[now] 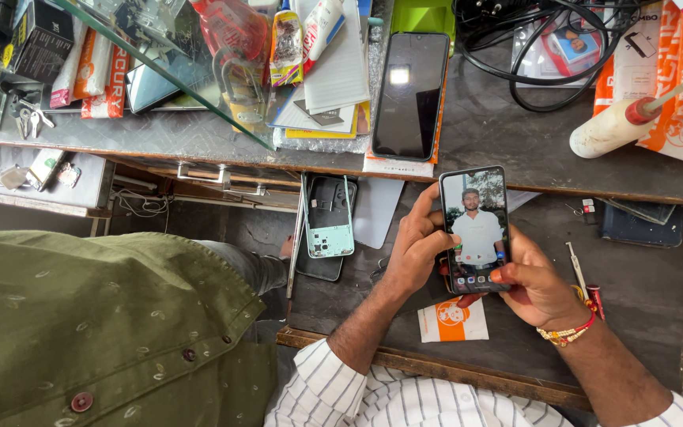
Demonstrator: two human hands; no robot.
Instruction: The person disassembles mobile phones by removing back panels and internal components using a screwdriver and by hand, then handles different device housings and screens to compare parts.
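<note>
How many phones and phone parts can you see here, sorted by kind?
Lit phone, in both hands (left, right): 1
Dark phone on the shelf: 1
Mint frame: 1
Total: 3

my left hand (416, 249) curls with fingers bent, thumb pointing up. my right hand (539, 289) cups palm-up, thumb stretched across; both forearms angle inward.

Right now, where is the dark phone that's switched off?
The dark phone lies on the upper shelf, centre of the head view, between papers and black cables.
</note>
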